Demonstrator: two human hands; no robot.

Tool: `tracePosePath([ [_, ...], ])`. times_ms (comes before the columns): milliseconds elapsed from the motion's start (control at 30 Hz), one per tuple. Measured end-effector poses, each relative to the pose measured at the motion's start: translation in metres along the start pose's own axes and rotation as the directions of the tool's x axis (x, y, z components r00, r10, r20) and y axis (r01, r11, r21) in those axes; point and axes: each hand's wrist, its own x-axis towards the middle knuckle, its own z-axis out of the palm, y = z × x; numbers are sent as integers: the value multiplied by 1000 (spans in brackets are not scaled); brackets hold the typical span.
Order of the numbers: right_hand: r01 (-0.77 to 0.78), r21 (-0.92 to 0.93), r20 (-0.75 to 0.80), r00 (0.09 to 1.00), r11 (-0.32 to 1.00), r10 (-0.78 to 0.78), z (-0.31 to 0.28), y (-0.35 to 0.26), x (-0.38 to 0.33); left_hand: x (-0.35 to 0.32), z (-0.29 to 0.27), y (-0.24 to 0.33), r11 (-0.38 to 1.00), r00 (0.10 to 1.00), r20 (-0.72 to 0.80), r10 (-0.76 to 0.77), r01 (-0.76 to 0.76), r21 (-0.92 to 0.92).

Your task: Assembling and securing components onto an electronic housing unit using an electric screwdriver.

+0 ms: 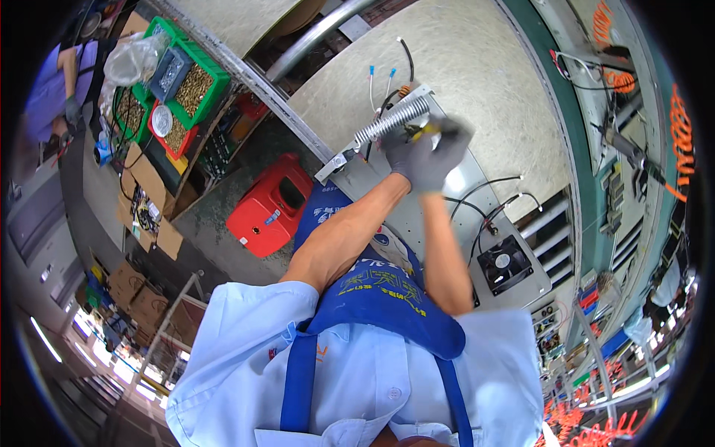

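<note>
Both my hands wear grey gloves and work close together over a grey metal panel (477, 195). My right hand (442, 158) is closed, smeared by motion, around a tool with a yellow handle (427, 132); its exact kind is unclear. Beside it, the fingers of my left hand (399, 153) are curled near the panel's far end; what they hold is hidden. Just beyond them, a silver coiled spring-like part (392, 121) lies along the panel's raised edge. White leads with blue terminals (392, 73) and a black cable (407, 58) stick out past it.
A black fan (505, 264) sits on the panel's near right, with black cables (485, 216) beside it. A red plastic stool (272, 207) stands on the floor at left. Green bins (202, 110) of small metal parts are farther left, near another person's arm (68, 74).
</note>
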Motion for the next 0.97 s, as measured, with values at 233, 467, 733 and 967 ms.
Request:
tracePosePath([
  [233, -439, 297, -35, 883, 848, 469, -4, 36, 68, -1, 0, 25, 872, 859, 157, -488, 469, 143],
  [467, -593, 232, 54, 799, 771, 599, 13, 61, 97, -3, -2, -1, 864, 867, 128, -482, 495, -96],
  [733, -285, 185, 3, 957, 941, 289, 5, -29, 0, 20, -7, -61, 966, 986, -112, 120, -90, 242],
  [967, -787, 298, -34, 557, 540, 830, 4, 98, 114, 0, 2, 5, 893, 885, 146, -443, 450, -15],
])
